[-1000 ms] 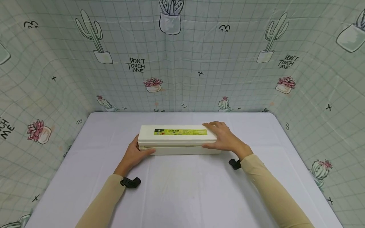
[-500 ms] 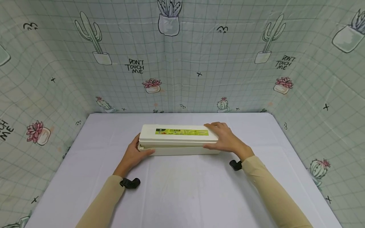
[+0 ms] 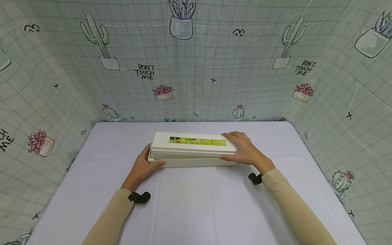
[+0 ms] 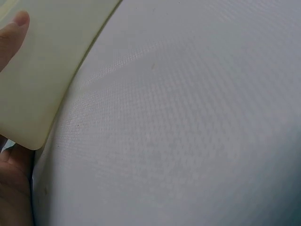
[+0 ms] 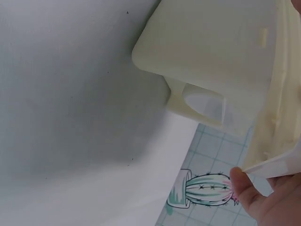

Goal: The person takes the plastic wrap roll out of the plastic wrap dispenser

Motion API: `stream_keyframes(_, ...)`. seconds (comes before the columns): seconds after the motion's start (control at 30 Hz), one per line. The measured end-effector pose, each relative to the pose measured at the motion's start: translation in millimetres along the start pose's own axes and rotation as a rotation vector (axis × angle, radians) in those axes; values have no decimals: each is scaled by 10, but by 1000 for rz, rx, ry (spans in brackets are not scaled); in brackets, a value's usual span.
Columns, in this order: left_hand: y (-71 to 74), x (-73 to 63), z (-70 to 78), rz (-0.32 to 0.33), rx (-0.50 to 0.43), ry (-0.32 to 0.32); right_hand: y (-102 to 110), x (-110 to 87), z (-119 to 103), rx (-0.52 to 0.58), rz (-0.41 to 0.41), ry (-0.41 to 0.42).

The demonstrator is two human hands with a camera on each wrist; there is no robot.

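Note:
A long cream cling film box lies across the far half of the table. Its lid [image 3: 193, 150], with a green-yellow label [image 3: 197, 141], sits askew over the base [image 3: 190, 163]. My left hand [image 3: 143, 167] grips the base's left end, thumb along the front wall. In the left wrist view that thumb [image 4: 14, 35] presses the cream wall. My right hand [image 3: 247, 152] holds the lid's right end between thumb and fingers. The right wrist view shows the base's end [image 5: 207, 42] with a cutout, and the lid's hollow underside [image 5: 277, 127] standing apart from it.
A white cloth [image 3: 190, 207] covers the table. Behind it and along both sides hangs a grid-patterned curtain [image 3: 199, 61] printed with cacti. Black wrist cameras sit on both forearms [image 3: 140, 197].
The lid has shifted slightly right and skewed against the base, its left end now higher, so more of the gap shows. My right hand moved a little right with it; the left stays put.

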State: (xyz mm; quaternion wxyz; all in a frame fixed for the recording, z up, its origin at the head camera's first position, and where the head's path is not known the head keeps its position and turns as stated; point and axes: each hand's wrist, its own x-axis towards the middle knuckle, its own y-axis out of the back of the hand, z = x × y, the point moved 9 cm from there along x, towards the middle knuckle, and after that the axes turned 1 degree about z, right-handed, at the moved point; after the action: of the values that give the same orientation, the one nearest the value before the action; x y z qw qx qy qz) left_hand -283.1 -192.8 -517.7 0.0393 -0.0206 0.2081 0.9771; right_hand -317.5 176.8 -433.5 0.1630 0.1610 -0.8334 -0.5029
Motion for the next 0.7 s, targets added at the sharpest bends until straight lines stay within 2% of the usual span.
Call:
stream_keyframes(0.4,-1,-3,-29,-21,-9,17,8,-62,90,3,8,-27)
stream_keyframes(0.5,-3,-27,22,-20,-17,20,29,-85,111,1,16,-33)
stream_keyframes(0.7,-6,-96,215,-30,-27,35,61,-134,162,1,21,-41)
